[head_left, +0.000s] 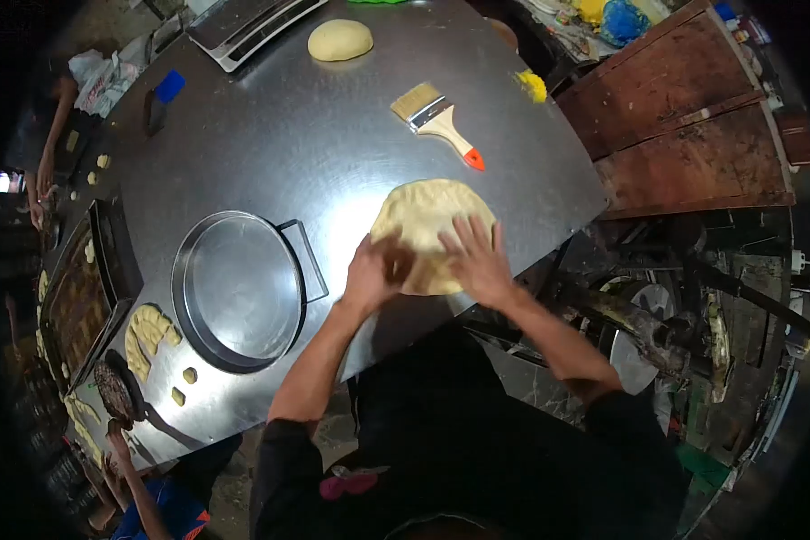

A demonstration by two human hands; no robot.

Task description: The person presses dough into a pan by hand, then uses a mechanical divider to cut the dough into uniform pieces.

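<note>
Pressing on the flattened dough (427, 211), the right hand (477, 261) lies with fingers spread flat, gripping nothing. The left hand (373, 270) rests bent-fingered on the dough's rim, and whether it pinches it I cannot tell. That dough sits at the steel table's (288, 144) near edge, right of the round pan (238, 288), with the brush (436, 121) beyond.

From where I stand, the steel bench (270, 153) carries one flattened dough round (427, 216) and one dough ball (340, 40). There is one brush (436, 119), one round pan (238, 288) and one blue-handled scraper (162, 93). Two hands are on the round: the left hand (373, 270) and the right hand (477, 261). Two small dough bits (189, 375) lie beside one curved row of shaped pieces (148, 331), which are too small to count.
</note>
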